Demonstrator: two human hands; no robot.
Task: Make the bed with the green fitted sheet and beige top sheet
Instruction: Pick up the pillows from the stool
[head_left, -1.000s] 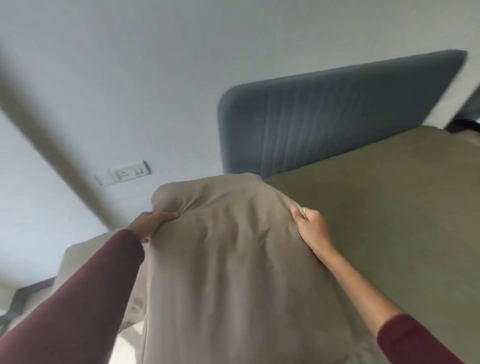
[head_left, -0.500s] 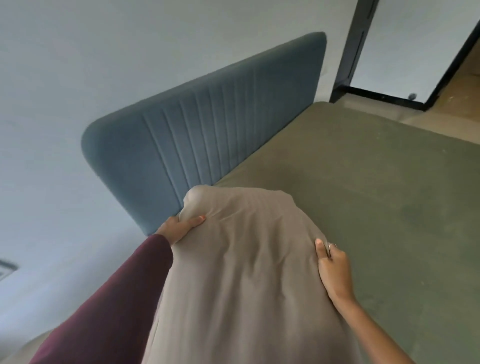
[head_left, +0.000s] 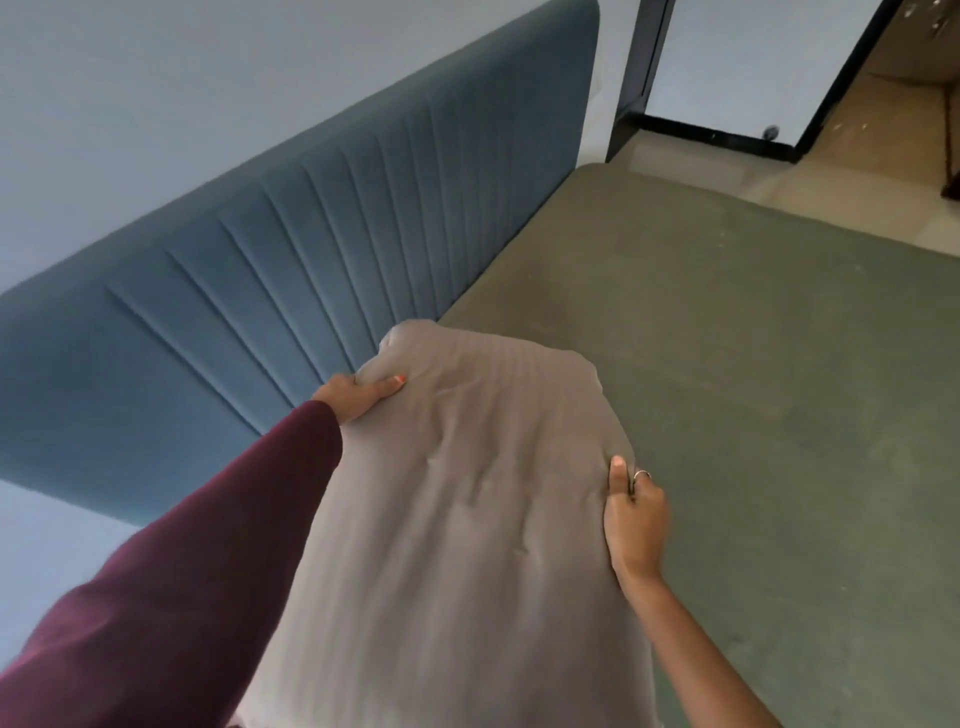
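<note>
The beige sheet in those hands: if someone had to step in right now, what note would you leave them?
Left hand grips the beige top sheet at its far corner; right hand pinches its right edge.
The sheet is bunched and held up near the blue headboard.
Done: the green fitted sheet lies smooth on the mattress.
Left: spread the beige sheet over the bed and smooth it.

You are looking at a softly, evenly lit room in cool daylight, with no glare and only faint shadows. The wide lens bends the headboard (head_left: 322, 249) and tilts the whole scene. Your near sleeve (head_left: 171, 597) is smeared by blur; the far doorway (head_left: 727, 130) looks soft.
</note>
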